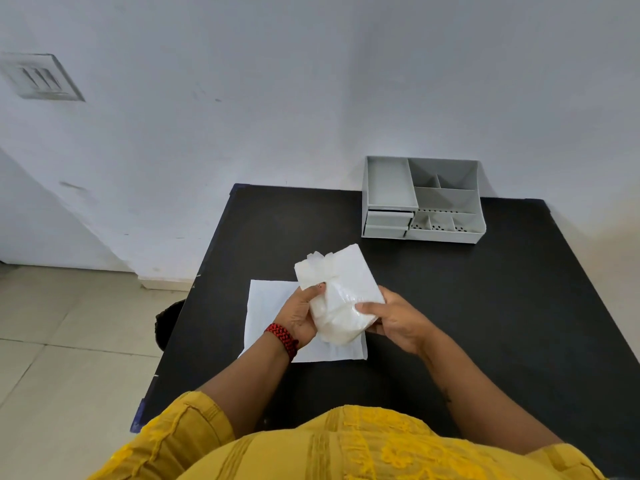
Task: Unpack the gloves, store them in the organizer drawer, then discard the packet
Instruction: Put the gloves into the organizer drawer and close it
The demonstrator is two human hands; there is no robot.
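Both hands hold a white packet above the black table. Translucent white gloves stick out of the packet's far left end, and a bulge of them shows at its near end. My left hand, with a red braided band at the wrist, grips the packet's left side, thumb on top. My right hand holds the right side from below, thumb pressed on the packet. The grey organizer stands at the table's far edge against the wall, its two small drawers at the lower left, both pushed in.
A flat white sheet lies on the table under my hands. The organizer's top has several open compartments. A dark round object shows past the table's left edge, above a tiled floor. The wall rises directly behind the table.
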